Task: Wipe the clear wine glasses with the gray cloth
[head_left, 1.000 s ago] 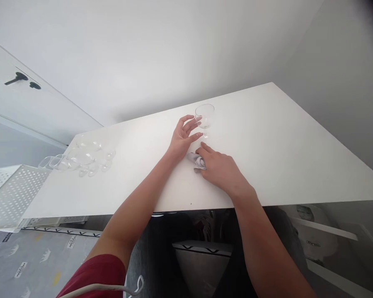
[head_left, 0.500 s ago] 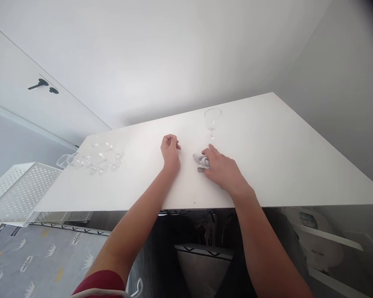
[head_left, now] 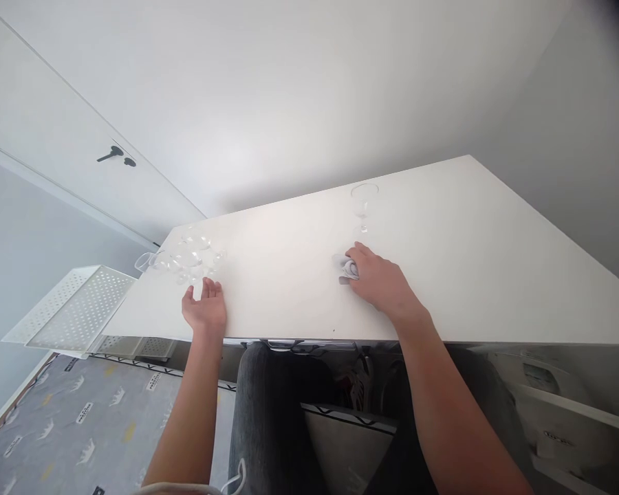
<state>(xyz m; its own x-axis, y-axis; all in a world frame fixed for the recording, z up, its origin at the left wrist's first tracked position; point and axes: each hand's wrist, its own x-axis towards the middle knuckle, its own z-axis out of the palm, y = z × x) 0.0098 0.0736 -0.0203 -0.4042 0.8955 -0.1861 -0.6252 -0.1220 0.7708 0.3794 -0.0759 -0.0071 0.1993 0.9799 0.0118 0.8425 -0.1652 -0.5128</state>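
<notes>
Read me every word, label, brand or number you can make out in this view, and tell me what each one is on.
No text here is legible.
Grey floor mat: small printed labels repeated among crown marks, too blurred to read.
White object under the table: a small dark label, too small to read.
Wine glasses, cloth, white tabletop: no writing visible.

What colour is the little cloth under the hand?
Light grey; the cloth, under the right hand, shows best in the head view.
</notes>
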